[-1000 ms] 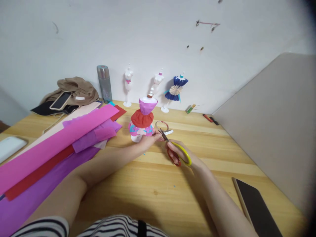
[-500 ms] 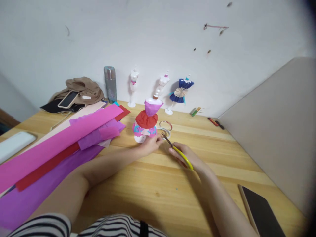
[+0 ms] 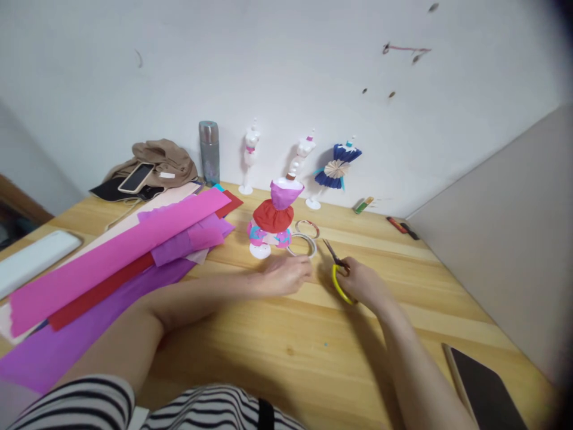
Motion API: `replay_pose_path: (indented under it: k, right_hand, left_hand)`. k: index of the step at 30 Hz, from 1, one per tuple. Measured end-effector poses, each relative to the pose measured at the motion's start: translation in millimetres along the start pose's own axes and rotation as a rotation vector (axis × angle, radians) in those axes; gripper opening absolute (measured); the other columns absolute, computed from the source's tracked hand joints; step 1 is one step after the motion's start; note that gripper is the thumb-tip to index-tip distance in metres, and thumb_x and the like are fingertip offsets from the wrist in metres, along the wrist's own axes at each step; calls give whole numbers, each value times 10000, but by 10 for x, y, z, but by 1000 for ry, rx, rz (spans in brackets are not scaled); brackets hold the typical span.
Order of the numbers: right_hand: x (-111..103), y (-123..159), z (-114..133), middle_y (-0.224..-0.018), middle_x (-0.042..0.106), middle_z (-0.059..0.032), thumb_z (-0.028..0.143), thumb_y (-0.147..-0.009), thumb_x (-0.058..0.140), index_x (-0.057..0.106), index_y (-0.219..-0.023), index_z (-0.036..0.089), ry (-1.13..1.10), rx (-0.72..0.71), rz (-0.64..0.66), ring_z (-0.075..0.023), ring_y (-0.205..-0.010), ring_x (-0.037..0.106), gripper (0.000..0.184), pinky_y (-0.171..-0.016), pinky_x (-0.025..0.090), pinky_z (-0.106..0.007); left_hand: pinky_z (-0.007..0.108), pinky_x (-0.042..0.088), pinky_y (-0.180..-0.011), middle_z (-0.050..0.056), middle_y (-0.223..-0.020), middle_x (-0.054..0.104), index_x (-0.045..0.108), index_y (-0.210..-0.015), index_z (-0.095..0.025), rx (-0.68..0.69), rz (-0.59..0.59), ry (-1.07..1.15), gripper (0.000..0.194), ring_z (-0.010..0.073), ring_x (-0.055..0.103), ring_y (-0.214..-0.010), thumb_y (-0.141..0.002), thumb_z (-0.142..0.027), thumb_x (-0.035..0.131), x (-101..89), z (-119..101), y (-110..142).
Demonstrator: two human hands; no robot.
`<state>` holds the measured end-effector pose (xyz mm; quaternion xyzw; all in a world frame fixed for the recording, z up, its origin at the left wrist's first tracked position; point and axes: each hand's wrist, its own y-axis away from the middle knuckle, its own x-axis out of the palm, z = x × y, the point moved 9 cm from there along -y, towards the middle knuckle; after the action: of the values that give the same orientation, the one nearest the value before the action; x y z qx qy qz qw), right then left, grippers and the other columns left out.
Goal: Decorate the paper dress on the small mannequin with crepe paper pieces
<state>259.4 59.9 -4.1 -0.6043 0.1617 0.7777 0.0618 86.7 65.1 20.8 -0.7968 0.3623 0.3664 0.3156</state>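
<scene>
My right hand grips small scissors with yellow and red handles, blades pointing away and to the left. My left hand rests on the wooden table with fingers curled; what they hold, if anything, is hidden. Just beyond it stands a small mannequin dressed in purple, red and pink-blue paper. A roll of clear tape lies beside the mannequin's base, between the two hands.
Long sheets of pink, red and purple crepe paper cover the left side. At the back wall stand a metal bottle, two bare white mannequins and a blue-dressed one. A phone lies on brown cloth. A dark tablet lies front right.
My left hand has drawn back from the mannequin's base toward me. My right hand has shifted right with the scissors. The view has drifted leftward.
</scene>
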Motion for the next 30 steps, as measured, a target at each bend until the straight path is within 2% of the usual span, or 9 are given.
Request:
replay_pose_path:
  k: [3, 6, 10, 13, 16, 18, 23, 26, 30]
  right_hand:
    - [68, -21, -96, -1088, 741, -221, 332, -892, 534, 609, -1187, 123, 151, 64, 84, -343, -969, 711, 370, -690, 443, -347]
    - [17, 31, -72, -1110, 734, -233, 349, -911, 507, 602, -1222, 124, 226, 78, 102, -370, -1016, 707, 396, -728, 461, -379]
    - [-150, 125, -31, -1014, 747, -222, 350, -904, 501, 674, -1067, 150, 248, 116, 67, -375, -956, 714, 311, -712, 476, -399]
    - [-202, 211, 170, -926, 762, -156, 385, -865, 574, 698, -949, 185, -49, -29, 29, -313, -870, 714, 251, -715, 491, -378]
    - [-12, 438, 682, -713, 726, -69, 519, -765, 695, 694, -818, 190, -586, -354, 268, -224, -679, 673, 334, -640, 502, -328]
    - [50, 590, 995, -670, 707, -39, 559, -723, 751, 698, -876, 180, -868, -432, 357, -181, -601, 640, 412, -575, 492, -300]
    - [-259, 749, 1576, -807, 757, -59, 397, -741, 769, 725, -897, 206, -1155, -569, -3, -156, -619, 645, 251, -537, 494, -275]
    - [-379, 772, 1769, -765, 760, -49, 333, -731, 753, 734, -880, 210, -1173, -608, -101, -161, -603, 663, 194, -549, 521, -283]
    - [-464, 790, 1862, -675, 731, -38, 301, -767, 695, 722, -802, 201, -1047, -655, -178, -163, -557, 662, 109, -537, 527, -283]
  left_hand:
    - [276, 434, -710, 55, -862, 703, 649, -774, -161, 51, 71, 163, 124, 176, 626, -803, -876, -127, 589, -25, -253, 143]
    - [244, 433, -682, 34, -802, 693, 652, -746, -156, 49, 46, 395, 112, 136, 592, -731, -854, -130, 636, -175, -392, 283]
    - [210, 393, -591, 3, -717, 637, 638, -724, -143, -76, -44, 672, 119, 96, 528, -641, -833, -187, 659, -479, -254, 483]
    - [192, 344, -505, -41, -582, 548, 594, -683, -150, -279, -222, 828, 148, 63, 446, -503, -812, -216, 629, -774, 117, 661]
    - [182, 251, -425, -80, -440, 430, 564, -645, -163, -446, -385, 853, 190, 48, 332, -395, -790, -265, 631, -1036, 450, 828]
    - [178, 221, -410, -86, -406, 408, 550, -622, -165, -479, -426, 860, 213, 42, 313, -375, -776, -281, 640, -1144, 532, 876]
    - [176, 269, -425, -78, -447, 464, 608, -660, -151, -399, -359, 837, 137, 44, 375, -399, -740, -249, 660, -1177, 384, 833]
    - [170, 296, -440, -78, -473, 481, 626, -680, -146, -343, -344, 823, 115, 43, 395, -425, -739, -240, 657, -1162, 306, 820]
    - [166, 317, -465, -71, -495, 506, 622, -669, -141, -323, -361, 780, 125, 41, 409, -452, -757, -224, 652, -1193, 295, 848]
